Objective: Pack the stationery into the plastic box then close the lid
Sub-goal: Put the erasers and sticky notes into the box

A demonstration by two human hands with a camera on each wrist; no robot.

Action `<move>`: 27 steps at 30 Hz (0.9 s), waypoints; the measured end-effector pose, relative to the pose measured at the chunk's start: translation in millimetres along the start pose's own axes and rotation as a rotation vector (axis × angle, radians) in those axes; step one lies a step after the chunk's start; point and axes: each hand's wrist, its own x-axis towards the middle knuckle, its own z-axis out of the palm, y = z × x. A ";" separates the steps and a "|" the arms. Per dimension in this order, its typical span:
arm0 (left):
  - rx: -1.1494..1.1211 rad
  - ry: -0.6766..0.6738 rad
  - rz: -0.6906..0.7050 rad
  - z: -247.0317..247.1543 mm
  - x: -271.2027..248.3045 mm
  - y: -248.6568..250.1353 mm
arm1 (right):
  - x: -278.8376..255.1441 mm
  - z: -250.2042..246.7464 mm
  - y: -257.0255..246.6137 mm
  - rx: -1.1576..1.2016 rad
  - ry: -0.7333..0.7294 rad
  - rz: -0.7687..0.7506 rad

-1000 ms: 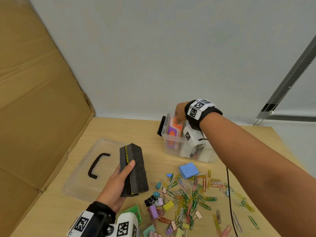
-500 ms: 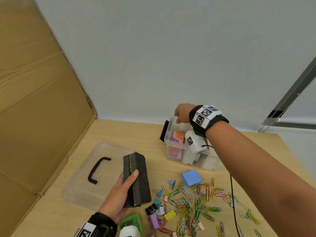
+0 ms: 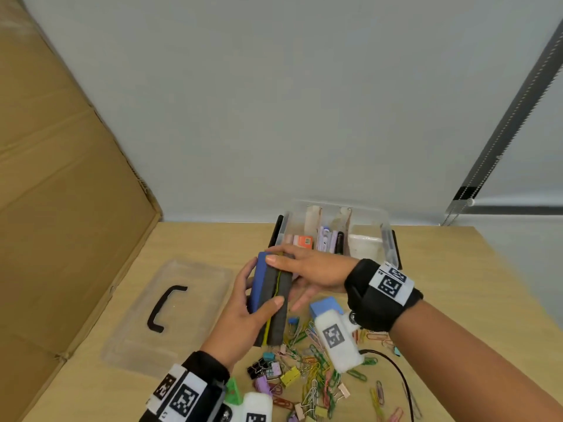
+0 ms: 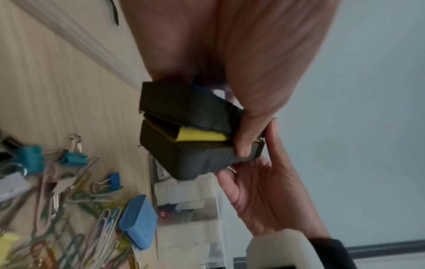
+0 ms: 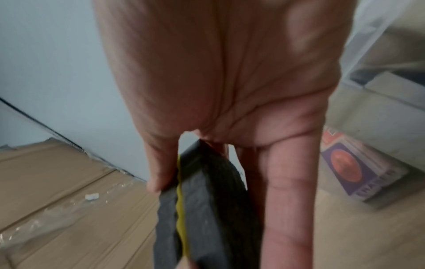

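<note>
A dark grey board eraser (image 3: 274, 300) with a yellow stripe and a blue side is held in the air just in front of the clear plastic box (image 3: 387, 239). My left hand (image 3: 243, 309) grips its near end, thumb on top and fingers round the blue side. My right hand (image 3: 307, 275) pinches its far end, thumb above and fingers underneath. The left wrist view shows the eraser (image 4: 184, 138) between my left hand (image 4: 230, 54) and my right hand (image 4: 264, 191). In the right wrist view my right hand (image 5: 218, 91) holds the eraser (image 5: 202, 209). The box holds several stationery items.
The clear lid (image 3: 195, 284) with a black handle (image 3: 166, 309) lies flat at the left. A heap of paper clips and binder clips (image 3: 304, 370) covers the table near me, with a small blue block (image 3: 324, 304) beside it. Cardboard (image 3: 61, 208) walls the left side.
My right hand has come out of the box and taken the far end of the eraser. My left hand has raised the eraser to the right, toward the box.
</note>
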 end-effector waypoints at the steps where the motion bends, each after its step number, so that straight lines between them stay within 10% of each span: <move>1: -0.006 0.003 0.003 0.0 -0.6 1.0 | -2.2 -2.3 -0.2 0.018 -0.010 -0.004; 5: -0.075 0.082 -0.005 -12.8 -2.0 0.0 | -12.7 -18.3 -11.4 -0.073 0.082 -0.053; 14: -0.131 0.166 -0.070 -40.3 -9.2 -16.4 | -11.1 -68.2 -51.5 -0.669 0.902 -0.532; 27: -0.144 0.170 -0.044 -42.1 -10.7 -16.0 | 55.5 -91.2 -47.0 -0.900 0.554 0.068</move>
